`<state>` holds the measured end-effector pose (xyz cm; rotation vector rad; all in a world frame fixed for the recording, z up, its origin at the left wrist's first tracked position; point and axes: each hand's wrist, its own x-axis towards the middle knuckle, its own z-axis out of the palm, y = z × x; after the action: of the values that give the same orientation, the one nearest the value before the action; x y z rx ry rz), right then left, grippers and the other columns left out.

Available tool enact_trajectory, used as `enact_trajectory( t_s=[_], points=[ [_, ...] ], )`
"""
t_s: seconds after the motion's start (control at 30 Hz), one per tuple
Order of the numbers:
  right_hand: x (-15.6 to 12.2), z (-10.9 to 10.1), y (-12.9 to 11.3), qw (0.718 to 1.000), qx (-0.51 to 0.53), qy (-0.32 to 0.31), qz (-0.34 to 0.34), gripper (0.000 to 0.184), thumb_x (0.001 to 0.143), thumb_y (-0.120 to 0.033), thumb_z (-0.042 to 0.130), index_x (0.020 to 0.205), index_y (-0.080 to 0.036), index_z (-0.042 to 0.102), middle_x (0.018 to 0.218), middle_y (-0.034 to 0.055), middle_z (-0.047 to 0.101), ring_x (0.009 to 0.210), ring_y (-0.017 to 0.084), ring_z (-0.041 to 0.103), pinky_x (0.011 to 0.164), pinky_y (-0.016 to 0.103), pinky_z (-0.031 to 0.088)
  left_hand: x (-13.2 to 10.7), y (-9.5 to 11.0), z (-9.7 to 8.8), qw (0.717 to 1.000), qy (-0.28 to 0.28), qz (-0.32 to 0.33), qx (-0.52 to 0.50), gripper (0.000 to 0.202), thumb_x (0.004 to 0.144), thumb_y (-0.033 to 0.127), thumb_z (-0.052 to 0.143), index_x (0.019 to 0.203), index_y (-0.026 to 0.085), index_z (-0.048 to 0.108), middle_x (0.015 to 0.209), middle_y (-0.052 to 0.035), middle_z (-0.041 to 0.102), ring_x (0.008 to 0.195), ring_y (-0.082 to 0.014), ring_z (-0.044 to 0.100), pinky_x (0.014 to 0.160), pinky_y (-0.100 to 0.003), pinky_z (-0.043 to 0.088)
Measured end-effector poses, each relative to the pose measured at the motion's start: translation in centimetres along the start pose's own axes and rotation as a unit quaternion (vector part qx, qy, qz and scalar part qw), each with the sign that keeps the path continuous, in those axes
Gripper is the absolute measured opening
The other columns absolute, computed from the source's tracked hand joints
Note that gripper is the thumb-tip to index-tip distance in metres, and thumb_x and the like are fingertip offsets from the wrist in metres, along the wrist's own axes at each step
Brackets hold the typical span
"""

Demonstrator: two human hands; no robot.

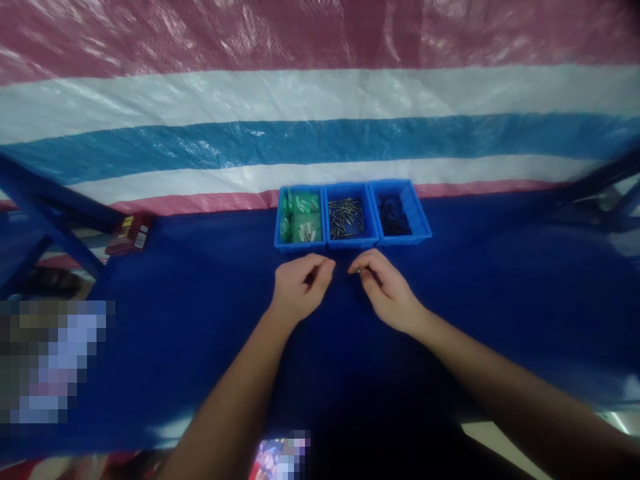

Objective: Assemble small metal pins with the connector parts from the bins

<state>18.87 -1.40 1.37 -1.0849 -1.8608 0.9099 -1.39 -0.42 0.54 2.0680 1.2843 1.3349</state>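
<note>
Three small blue bins stand in a row at the far side of a blue cloth-covered table (200, 333). The left bin (300, 215) holds green and white pieces, the middle bin (349, 213) holds several thin brass-coloured pins, and the right bin (399, 209) holds small black parts. My left hand (299, 288) rests just in front of the bins with its fingers curled in a pinch; what it holds is hidden. My right hand (384, 288) pinches a small metallic piece (356, 270) between thumb and forefinger. The two hands are a short gap apart.
A striped red, white and blue tarpaulin (320, 133) hangs behind the table. A small red box (131, 233) lies at the table's far left edge. Blue frame bars (55, 227) slant at both sides. A blurred patch covers the left foreground.
</note>
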Motion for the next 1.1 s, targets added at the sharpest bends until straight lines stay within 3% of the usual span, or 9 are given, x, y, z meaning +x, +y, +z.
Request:
enact_trajectory(
  t_s=[0.13,0.23,0.37,0.47,0.63,0.83,1.1],
  points=[
    [0.1,0.4,0.5,0.978,0.186,-0.004,0.093,0.008,0.099,-0.025,0.049,0.093,-0.022,0.053,0.081,-0.0008,0.056,0.070,0.013,0.058,0.067,0.029,0.053,-0.3,0.0,0.7,0.994,-0.079,0.065,0.035,0.014,0.090,0.031,0.067,0.100,0.021,0.072,0.058,0.0051,0.061,0.052,-0.0088,0.057,0.056,-0.022,0.042],
    [0.2,0.7,0.5,0.963,0.242,-0.005,0.117,0.010,0.096,-0.030,0.056,0.092,-0.021,0.057,0.079,-0.0007,0.060,0.066,0.012,0.061,0.062,0.027,0.054,-0.5,-0.2,1.0,0.989,-0.108,0.090,0.048,0.013,0.092,0.029,0.066,0.101,0.022,0.071,0.064,0.0035,0.067,0.056,-0.0098,0.061,0.058,-0.023,0.043],
    [0.3,0.8,0.6,0.967,0.224,0.015,0.122,0.012,0.091,-0.031,0.066,0.095,-0.020,0.064,0.079,0.0007,0.066,0.069,0.013,0.065,0.063,0.026,0.056,-0.3,-0.6,0.7,0.987,-0.116,0.102,0.051,0.009,0.094,0.022,0.062,0.098,0.020,0.069,0.083,-0.0004,0.076,0.067,-0.0119,0.069,0.064,-0.024,0.049],
    [0.4,0.8,0.4,0.971,0.205,0.032,0.114,0.017,0.088,-0.032,0.072,0.098,-0.020,0.067,0.081,0.0009,0.068,0.070,0.013,0.067,0.064,0.026,0.057,-0.2,-0.9,0.3,0.987,-0.115,0.101,0.058,0.010,0.094,0.021,0.061,0.098,0.019,0.069,0.087,-0.0024,0.077,0.072,-0.0138,0.072,0.067,-0.025,0.052],
    [0.4,1.0,-0.2,0.981,0.156,0.066,0.098,0.018,0.087,-0.035,0.074,0.097,-0.020,0.071,0.078,0.0019,0.072,0.069,0.015,0.068,0.064,0.029,0.058,-0.1,-1.4,0.0,0.984,-0.116,0.109,0.084,0.010,0.093,0.023,0.062,0.094,0.019,0.071,0.085,-0.0026,0.077,0.070,-0.0148,0.072,0.067,-0.027,0.053],
    [0.3,1.1,0.0,0.977,0.149,0.089,0.121,0.016,0.085,-0.034,0.077,0.093,-0.020,0.076,0.074,0.0020,0.074,0.063,0.014,0.068,0.059,0.028,0.058,-0.2,-1.4,0.1,0.989,-0.094,0.100,0.059,0.012,0.092,0.023,0.066,0.102,0.020,0.070,0.088,-0.0010,0.078,0.071,-0.0125,0.072,0.066,-0.024,0.053],
    [0.2,0.9,0.1,0.979,0.135,0.106,0.114,0.017,0.083,-0.031,0.078,0.098,-0.021,0.078,0.077,0.0023,0.074,0.065,0.014,0.068,0.061,0.028,0.057,0.0,-0.8,0.2,0.993,-0.094,0.047,0.058,0.010,0.097,0.026,0.061,0.098,0.020,0.069,0.077,0.0024,0.074,0.063,-0.0092,0.068,0.060,-0.021,0.046]
  ],
)
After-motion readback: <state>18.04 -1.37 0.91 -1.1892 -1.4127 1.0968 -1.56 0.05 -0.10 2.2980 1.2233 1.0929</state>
